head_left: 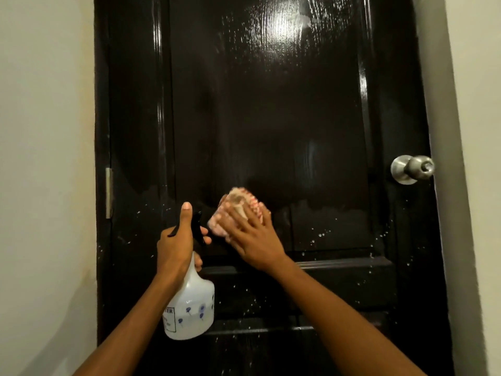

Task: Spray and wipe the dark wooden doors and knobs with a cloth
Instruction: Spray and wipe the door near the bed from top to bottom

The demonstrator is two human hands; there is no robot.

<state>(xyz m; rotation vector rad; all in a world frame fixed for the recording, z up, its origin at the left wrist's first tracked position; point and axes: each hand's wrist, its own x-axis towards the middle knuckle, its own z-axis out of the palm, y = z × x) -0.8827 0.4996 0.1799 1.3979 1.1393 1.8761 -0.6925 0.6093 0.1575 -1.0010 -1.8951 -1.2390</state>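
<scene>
Right hand (253, 236) flat, fingers spread, pressing the bunched red-and-white cloth (238, 210) against the dark wooden door (271, 118) just above its lower rail. That door gleams glossy black, wet-streaked up top, white droplets speckling the lower panels. Left hand (176, 241) has its grip curled round the neck of the translucent spray bottle (189, 308), thumb raised. The silver knob (413, 169) sits at the door's right edge, well apart from the cloth
</scene>
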